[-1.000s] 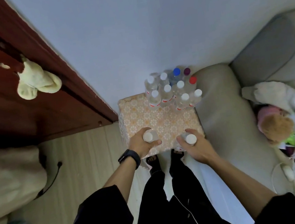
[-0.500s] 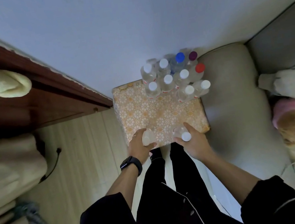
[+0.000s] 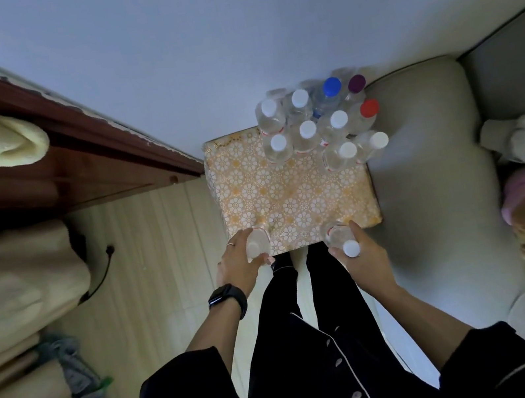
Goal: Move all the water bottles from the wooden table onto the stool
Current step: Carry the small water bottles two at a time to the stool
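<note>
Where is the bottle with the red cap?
Head view: the red-capped bottle stands at the patterned stool's far right corner, beside the purple-capped bottle.

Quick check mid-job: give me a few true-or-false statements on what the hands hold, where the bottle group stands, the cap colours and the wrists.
1. Each hand grips a bottle. True: the left hand holds the near-left bottle, and the right hand holds the near-right bottle.
2. The bottle cluster stands at the near edge of the floral cover. False: it stands upright at the far right corner.
3. One clustered bottle has a blue cap. True.
4. The left wrist is bare. False: it wears a black watch.
</note>
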`<control>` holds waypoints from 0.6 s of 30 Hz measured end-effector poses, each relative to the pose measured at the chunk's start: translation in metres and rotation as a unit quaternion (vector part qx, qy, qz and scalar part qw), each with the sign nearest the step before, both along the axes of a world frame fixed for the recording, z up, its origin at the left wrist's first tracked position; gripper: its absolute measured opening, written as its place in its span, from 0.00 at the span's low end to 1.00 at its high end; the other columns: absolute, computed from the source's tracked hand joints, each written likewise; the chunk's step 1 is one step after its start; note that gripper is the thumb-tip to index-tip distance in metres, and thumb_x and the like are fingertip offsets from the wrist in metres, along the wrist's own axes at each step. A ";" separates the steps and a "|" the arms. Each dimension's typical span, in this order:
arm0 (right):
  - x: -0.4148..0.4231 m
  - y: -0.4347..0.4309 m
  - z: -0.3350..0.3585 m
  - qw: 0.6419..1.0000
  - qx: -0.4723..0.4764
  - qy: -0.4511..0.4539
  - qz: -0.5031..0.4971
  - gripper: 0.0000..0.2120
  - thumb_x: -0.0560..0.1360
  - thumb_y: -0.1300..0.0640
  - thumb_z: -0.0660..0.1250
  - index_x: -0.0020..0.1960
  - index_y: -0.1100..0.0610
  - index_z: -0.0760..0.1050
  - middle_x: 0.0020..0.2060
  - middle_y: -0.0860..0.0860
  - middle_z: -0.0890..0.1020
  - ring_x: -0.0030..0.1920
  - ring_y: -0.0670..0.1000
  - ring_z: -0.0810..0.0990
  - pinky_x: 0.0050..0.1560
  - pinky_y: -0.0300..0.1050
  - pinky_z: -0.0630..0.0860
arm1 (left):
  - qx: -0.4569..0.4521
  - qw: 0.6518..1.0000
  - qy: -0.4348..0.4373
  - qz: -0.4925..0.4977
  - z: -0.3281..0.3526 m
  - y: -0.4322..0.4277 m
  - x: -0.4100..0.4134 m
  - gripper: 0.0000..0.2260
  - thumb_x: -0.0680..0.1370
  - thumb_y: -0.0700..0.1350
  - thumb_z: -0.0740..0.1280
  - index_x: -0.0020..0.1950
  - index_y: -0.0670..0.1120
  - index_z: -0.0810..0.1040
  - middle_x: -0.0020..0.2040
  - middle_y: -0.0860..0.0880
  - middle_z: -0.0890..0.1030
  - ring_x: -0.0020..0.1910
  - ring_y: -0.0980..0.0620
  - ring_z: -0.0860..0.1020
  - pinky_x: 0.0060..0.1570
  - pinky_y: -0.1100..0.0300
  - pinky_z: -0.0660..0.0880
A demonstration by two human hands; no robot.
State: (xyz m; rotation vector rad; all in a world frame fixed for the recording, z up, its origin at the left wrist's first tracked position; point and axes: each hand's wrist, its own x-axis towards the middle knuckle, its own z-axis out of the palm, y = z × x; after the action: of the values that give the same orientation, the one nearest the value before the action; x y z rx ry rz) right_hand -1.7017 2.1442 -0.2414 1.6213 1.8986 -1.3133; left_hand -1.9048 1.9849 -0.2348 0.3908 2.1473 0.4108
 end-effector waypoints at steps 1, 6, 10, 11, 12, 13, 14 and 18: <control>-0.003 0.000 0.001 1.000 0.013 -0.018 0.019 0.33 0.73 0.37 0.68 0.74 0.45 0.62 0.65 0.49 0.76 0.60 0.57 0.78 0.53 0.52 0.75 | -0.001 1.000 0.012 0.000 0.001 0.000 -0.001 0.25 0.76 0.51 0.73 0.70 0.55 0.68 0.70 0.50 0.73 0.60 0.42 0.77 0.58 0.46 0.75; -0.011 0.013 0.012 0.974 0.082 -0.124 0.171 0.29 0.78 0.33 0.58 0.64 0.56 0.60 0.52 0.57 0.79 0.46 0.63 0.80 0.40 0.52 0.75 | -0.007 0.996 0.063 -0.057 0.004 0.000 0.005 0.12 0.79 0.50 0.68 0.57 0.50 0.69 0.60 0.48 0.76 0.49 0.42 0.78 0.49 0.48 0.74; -0.021 0.029 0.022 0.968 0.096 -0.083 0.215 0.22 0.81 0.38 0.55 0.61 0.57 0.60 0.45 0.57 0.82 0.44 0.64 0.81 0.42 0.56 0.79 | -0.016 0.996 0.063 -0.060 0.010 0.013 0.008 0.10 0.81 0.49 0.65 0.58 0.47 0.68 0.53 0.46 0.82 0.48 0.42 0.79 0.50 0.50 0.70; -0.026 0.033 0.025 0.969 0.106 -0.075 0.213 0.22 0.82 0.39 0.56 0.61 0.58 0.60 0.45 0.57 0.82 0.44 0.64 0.81 0.41 0.55 0.78 | -0.014 0.996 0.063 -0.064 0.011 0.019 0.007 0.11 0.82 0.49 0.65 0.59 0.46 0.67 0.52 0.46 0.82 0.47 0.42 0.80 0.49 0.50 0.71; -0.032 0.036 0.029 0.968 0.118 -0.067 0.213 0.23 0.82 0.39 0.56 0.61 0.58 0.61 0.46 0.58 0.82 0.44 0.64 0.81 0.40 0.54 0.77 | -0.011 0.995 0.065 -0.070 0.012 0.025 0.006 0.11 0.82 0.49 0.65 0.59 0.46 0.67 0.51 0.46 0.82 0.46 0.42 0.80 0.48 0.50 0.71; -0.039 0.039 0.032 0.966 0.130 -0.061 0.214 0.23 0.82 0.39 0.56 0.61 0.59 0.61 0.46 0.58 0.82 0.43 0.64 0.81 0.39 0.53 0.76 | -0.004 0.995 0.066 -0.075 0.013 0.032 0.004 0.12 0.82 0.49 0.65 0.60 0.46 0.68 0.50 0.46 0.82 0.46 0.42 0.80 0.48 0.51 0.72; -0.046 0.043 0.035 0.965 0.139 -0.056 0.216 0.24 0.82 0.39 0.57 0.62 0.60 0.61 0.46 0.58 0.82 0.44 0.64 0.81 0.39 0.53 0.76 | 0.003 0.995 0.065 -0.080 0.013 0.038 0.002 0.12 0.82 0.50 0.65 0.61 0.46 0.67 0.50 0.46 0.83 0.46 0.42 0.80 0.50 0.50 0.73; -0.071 0.055 0.044 0.963 0.140 -0.037 0.228 0.23 0.82 0.43 0.57 0.66 0.60 0.60 0.48 0.59 0.82 0.45 0.64 0.82 0.41 0.55 0.78 | 0.036 0.992 0.064 -0.098 0.011 0.070 -0.004 0.14 0.81 0.51 0.65 0.62 0.46 0.67 0.48 0.45 0.84 0.44 0.41 0.81 0.48 0.47 0.76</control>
State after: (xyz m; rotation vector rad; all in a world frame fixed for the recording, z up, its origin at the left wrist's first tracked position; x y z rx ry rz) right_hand -1.7723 2.1992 -0.1975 1.2123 2.3096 -0.8158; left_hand -1.9088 2.0548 -0.2242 0.6797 2.1955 0.3604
